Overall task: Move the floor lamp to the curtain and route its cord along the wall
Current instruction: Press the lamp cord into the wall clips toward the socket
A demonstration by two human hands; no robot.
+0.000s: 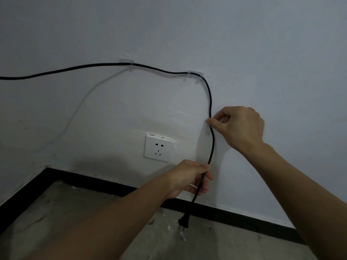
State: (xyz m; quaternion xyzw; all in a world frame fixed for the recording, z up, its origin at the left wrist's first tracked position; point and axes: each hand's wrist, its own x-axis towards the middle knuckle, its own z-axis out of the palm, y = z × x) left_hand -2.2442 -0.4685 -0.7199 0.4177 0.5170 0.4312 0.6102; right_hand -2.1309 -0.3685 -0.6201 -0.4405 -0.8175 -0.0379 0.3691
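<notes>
Both hands grip the black cord (pixel 210 102): right hand (pixel 242 126) pinches it above, left hand (pixel 189 178) fists it below.

Two bare forearms come into view from the near edge, with no sleeve showing on either one. The left hand (pixel 189 177) and the right hand (pixel 242 126) wear no gloves. No ring, watch or band shows on the fingers or wrists in view. The fingernails that show look short and unpainted
</notes>
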